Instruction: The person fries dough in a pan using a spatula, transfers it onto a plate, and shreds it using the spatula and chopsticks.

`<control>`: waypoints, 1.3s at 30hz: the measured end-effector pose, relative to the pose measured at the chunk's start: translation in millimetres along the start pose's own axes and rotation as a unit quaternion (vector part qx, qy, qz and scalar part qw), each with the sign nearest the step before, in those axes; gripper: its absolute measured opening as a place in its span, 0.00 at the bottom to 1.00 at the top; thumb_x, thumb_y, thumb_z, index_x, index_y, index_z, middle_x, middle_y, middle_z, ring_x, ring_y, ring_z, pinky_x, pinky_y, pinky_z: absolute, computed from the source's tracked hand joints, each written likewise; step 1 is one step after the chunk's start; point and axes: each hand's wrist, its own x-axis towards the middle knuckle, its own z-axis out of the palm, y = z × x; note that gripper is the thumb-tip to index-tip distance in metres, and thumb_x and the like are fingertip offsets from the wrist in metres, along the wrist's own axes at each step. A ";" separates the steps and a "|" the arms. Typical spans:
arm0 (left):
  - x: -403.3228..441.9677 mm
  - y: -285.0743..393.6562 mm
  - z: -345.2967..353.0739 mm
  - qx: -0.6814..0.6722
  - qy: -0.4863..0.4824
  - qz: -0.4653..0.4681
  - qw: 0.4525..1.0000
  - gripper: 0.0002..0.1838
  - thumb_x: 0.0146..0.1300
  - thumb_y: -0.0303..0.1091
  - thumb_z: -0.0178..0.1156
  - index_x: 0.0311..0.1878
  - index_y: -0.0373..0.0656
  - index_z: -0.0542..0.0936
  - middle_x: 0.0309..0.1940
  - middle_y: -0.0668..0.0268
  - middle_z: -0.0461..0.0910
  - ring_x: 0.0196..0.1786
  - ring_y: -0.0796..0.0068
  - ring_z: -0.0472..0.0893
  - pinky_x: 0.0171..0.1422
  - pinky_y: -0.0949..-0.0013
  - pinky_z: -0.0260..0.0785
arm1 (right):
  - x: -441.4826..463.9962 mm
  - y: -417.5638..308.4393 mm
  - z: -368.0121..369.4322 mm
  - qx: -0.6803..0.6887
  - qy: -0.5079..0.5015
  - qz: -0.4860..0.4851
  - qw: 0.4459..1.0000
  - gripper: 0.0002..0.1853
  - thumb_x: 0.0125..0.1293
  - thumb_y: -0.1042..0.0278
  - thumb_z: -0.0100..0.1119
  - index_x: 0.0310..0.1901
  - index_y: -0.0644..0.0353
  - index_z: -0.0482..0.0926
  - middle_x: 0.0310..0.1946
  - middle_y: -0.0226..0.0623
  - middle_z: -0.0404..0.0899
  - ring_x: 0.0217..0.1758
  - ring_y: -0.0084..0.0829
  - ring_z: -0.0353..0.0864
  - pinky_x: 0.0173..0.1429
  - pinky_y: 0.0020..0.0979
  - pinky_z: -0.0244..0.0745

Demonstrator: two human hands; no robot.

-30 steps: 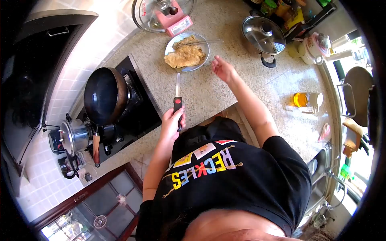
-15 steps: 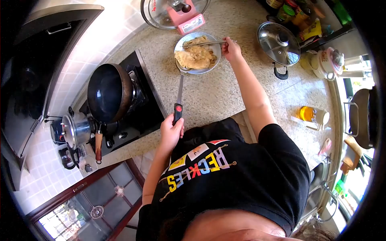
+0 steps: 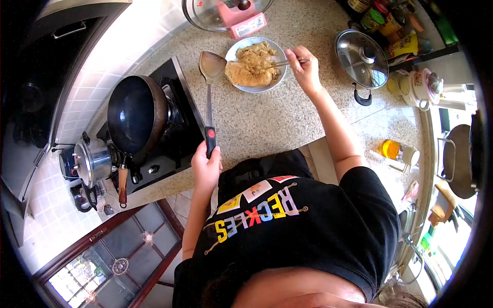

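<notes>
My left hand (image 3: pixel 207 165) is closed round the black handle of a long metal spatula (image 3: pixel 211 66). Its blade is just left of the plate (image 3: pixel 252 91), apart from the food. Chopsticks (image 3: pixel 281 64) are gripped in my right hand (image 3: pixel 304 69), at the plate's right side. Their tips reach into the golden-brown pancake (image 3: pixel 252 73), which lies folded and bunched up on the white plate.
A black wok (image 3: pixel 134 115) sits on the stove (image 3: pixel 179 102) at left, its wooden handle toward me. A pressure cooker (image 3: pixel 92 160) stands nearer. Behind the plate are a pink scale (image 3: pixel 248 24) and a glass lid (image 3: pixel 194 14). Rightward stand a lidded pot (image 3: pixel 354 61) and an oil jug (image 3: pixel 391 150).
The spatula has moved left, away from the plate's edge, with my left hand. My right hand has shifted slightly right, and the chopstick tips have moved right over the pancake.
</notes>
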 end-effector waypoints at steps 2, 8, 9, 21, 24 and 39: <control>3.4 0.3 0.4 0.016 0.015 0.011 1.000 0.07 0.66 0.27 0.54 0.45 0.36 0.75 0.18 0.74 0.69 0.15 0.85 0.69 0.18 0.77 0.61 | -5.1 -6.2 3.3 -0.009 -0.014 0.037 0.999 0.15 0.65 0.63 0.61 0.26 0.65 0.76 0.22 0.41 0.72 0.25 0.35 0.73 0.31 0.34 0.68; 16.7 7.6 5.0 0.035 -0.039 0.031 0.998 0.07 0.65 0.27 0.55 0.45 0.36 0.75 0.17 0.73 0.71 0.15 0.83 0.70 0.19 0.76 0.63 | -12.1 -10.6 -2.9 0.032 -0.005 0.083 0.996 0.15 0.67 0.62 0.59 0.28 0.65 0.77 0.22 0.40 0.73 0.23 0.33 0.74 0.28 0.34 0.69; 19.6 5.3 7.4 0.061 -0.046 0.036 0.996 0.07 0.65 0.27 0.56 0.45 0.36 0.75 0.17 0.72 0.71 0.15 0.83 0.71 0.19 0.75 0.63 | -12.3 -9.0 -3.4 0.023 -0.009 0.048 0.999 0.17 0.72 0.62 0.53 0.28 0.67 0.75 0.20 0.32 0.70 0.19 0.21 0.73 0.21 0.25 0.67; 49.6 -25.1 12.9 0.239 -0.051 0.175 0.954 0.12 0.64 0.27 0.57 0.50 0.35 0.76 0.17 0.71 0.71 0.16 0.82 0.71 0.20 0.73 0.64 | -45.2 -19.5 18.3 -0.092 -0.057 -0.117 0.987 0.11 0.64 0.64 0.61 0.28 0.59 0.73 0.27 0.40 0.72 0.28 0.45 0.77 0.32 0.40 0.74; 49.3 -27.9 11.2 0.229 -0.050 0.176 0.956 0.11 0.64 0.27 0.58 0.49 0.36 0.76 0.17 0.71 0.71 0.16 0.81 0.71 0.21 0.73 0.64 | -48.2 -16.2 17.6 -0.105 -0.042 -0.122 0.986 0.12 0.64 0.63 0.61 0.28 0.59 0.73 0.26 0.40 0.72 0.27 0.43 0.77 0.31 0.40 0.74; 44.0 -33.3 13.4 0.220 -0.038 0.169 0.960 0.10 0.65 0.27 0.57 0.48 0.36 0.76 0.17 0.71 0.72 0.17 0.82 0.71 0.21 0.74 0.64 | -26.2 -4.3 -4.2 -0.091 0.023 -0.026 0.995 0.11 0.68 0.70 0.56 0.28 0.65 0.75 0.23 0.41 0.73 0.24 0.37 0.77 0.29 0.34 0.72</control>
